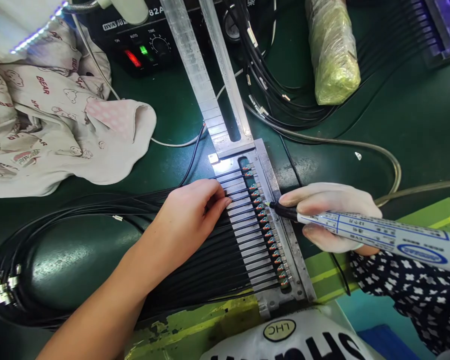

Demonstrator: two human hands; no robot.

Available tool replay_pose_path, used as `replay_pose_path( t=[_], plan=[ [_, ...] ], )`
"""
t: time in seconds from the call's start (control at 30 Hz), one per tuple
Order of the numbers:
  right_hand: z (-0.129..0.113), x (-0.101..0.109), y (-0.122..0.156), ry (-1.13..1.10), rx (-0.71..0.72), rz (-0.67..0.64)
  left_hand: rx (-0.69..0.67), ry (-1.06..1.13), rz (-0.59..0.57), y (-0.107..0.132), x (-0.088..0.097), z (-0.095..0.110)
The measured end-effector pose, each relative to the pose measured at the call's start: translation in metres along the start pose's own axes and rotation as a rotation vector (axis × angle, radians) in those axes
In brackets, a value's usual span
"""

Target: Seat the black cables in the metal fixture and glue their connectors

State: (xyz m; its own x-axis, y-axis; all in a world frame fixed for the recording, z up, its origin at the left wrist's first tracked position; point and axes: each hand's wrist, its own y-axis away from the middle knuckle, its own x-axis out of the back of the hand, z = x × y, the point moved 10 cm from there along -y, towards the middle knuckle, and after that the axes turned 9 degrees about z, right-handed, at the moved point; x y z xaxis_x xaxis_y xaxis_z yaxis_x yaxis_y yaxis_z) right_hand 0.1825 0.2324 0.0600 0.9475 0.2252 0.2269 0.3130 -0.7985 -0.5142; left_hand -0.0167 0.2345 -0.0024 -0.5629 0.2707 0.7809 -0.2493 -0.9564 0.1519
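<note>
My left hand lies palm down on a row of black cables, its fingertips pressing them against the slotted metal fixture. The cable ends show small coloured wire tips lined up in the fixture's channel. My right hand, in a thin pale glove, grips a white marker pen with blue print. The pen's dark tip touches a wire tip near the upper middle of the row.
A metal rail runs up from the fixture to a black control box with red and green lights. A bear-print cloth lies at left. Black cable loops and a plastic-wrapped bundle lie at top right.
</note>
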Motion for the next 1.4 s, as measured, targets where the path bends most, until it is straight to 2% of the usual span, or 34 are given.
replay_pose_path(
  t=[0.37, 0.53, 0.7, 0.83, 1.07, 1.27, 1.4],
  plan=[
    [0.0058, -0.0015, -0.0015, -0.014, -0.033, -0.016, -0.004, -0.010, 0.002, -0.0002, 0.0001, 0.0018],
    [0.0027, -0.0052, -0.0024, -0.019, 0.005, -0.079, -0.010, -0.009, 0.000, 0.0004, 0.0001, 0.0023],
    [0.0043, -0.0015, -0.0030, -0.016, -0.021, 0.004, -0.012, -0.011, 0.009, 0.0002, 0.0007, 0.0018],
    [0.0054, -0.0056, -0.0017, -0.033, -0.032, -0.025, -0.011, -0.017, 0.012, -0.0002, 0.0018, 0.0014],
    [0.0065, -0.0010, 0.0001, -0.057, -0.057, 0.022, -0.008, -0.022, 0.009, 0.0008, 0.0012, 0.0021],
    [0.0036, -0.0005, 0.0005, -0.045, -0.022, 0.032, -0.012, -0.020, 0.001, 0.0001, -0.0005, 0.0019],
    [0.0080, -0.0027, 0.0004, -0.036, -0.070, 0.001, -0.009, -0.020, 0.002, 0.0000, 0.0004, 0.0011]
  ],
)
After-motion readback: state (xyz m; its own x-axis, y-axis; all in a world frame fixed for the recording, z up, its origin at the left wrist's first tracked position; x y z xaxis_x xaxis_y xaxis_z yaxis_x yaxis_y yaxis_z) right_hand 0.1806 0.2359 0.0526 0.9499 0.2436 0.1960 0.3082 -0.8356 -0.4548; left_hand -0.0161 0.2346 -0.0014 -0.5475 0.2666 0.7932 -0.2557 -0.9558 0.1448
